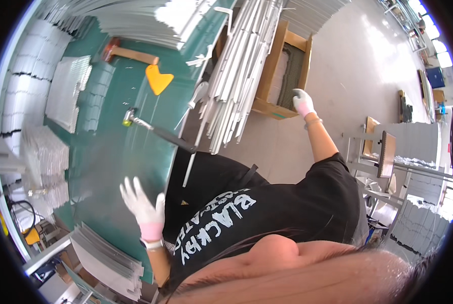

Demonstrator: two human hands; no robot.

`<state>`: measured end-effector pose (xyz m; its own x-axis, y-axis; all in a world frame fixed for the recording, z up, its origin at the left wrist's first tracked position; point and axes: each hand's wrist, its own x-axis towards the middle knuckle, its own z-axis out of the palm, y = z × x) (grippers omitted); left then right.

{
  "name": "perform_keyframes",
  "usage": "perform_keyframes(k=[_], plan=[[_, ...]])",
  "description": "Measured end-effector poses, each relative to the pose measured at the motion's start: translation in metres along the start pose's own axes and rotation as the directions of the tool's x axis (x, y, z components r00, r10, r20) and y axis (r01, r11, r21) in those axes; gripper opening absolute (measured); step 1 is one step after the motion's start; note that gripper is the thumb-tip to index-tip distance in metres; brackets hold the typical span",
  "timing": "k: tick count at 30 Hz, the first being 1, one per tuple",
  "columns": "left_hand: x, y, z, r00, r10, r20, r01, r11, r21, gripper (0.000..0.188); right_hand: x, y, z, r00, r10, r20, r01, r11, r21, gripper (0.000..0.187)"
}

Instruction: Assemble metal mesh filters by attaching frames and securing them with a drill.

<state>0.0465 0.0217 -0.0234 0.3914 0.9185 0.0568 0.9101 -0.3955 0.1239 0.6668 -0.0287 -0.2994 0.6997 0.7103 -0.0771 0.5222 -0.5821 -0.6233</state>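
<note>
My left hand (143, 209), in a white glove with a pink cuff, is held with its fingers spread over the near part of the green tabletop (120, 157); nothing is in it. Out to the right, my right hand (303, 103), gloved the same way, has its fingers curled over the right wall of an open cardboard box (267, 86). Inside that box lies a dark, finely patterned mass (291, 71). A hammer (158, 133) with a black grip and a metal head lies on the table, its handle past the edge. Beyond it are a yellow scraper (158, 80) and a wooden-handled mallet (130, 53).
Long whitish strips (239, 76) lie bundled between table and box. A grey-handled thin tool (198, 95) rests at the table edge. Stacked pale sheets (107, 261) stand near my left hand, more panels (67, 93) at far left. A rack with stacks (409, 144) stands at right.
</note>
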Motion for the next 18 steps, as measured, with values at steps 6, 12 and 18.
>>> perform_keyframes(k=[6, 12, 18], plan=[[0.055, 0.02, 0.034, 0.99, 0.101, -0.096, -0.105, 0.994, -0.036, 0.09, -0.011, -0.015, 0.034, 0.78, 0.082, 0.62, -0.044, 0.996, -0.076, 0.045], [0.033, 0.051, 0.038, 0.892, 0.441, -0.096, -0.433, 0.897, 0.092, 0.065, -0.07, -0.061, 0.083, 0.962, -0.243, 0.123, 0.246, 0.969, -0.007, 0.029], [0.03, 0.067, 0.065, 0.934, 0.3, -0.191, -0.34, 0.912, -0.23, 0.064, -0.119, -0.138, 0.1, 0.885, -0.408, -0.223, 0.464, 0.804, 0.37, 0.015]])
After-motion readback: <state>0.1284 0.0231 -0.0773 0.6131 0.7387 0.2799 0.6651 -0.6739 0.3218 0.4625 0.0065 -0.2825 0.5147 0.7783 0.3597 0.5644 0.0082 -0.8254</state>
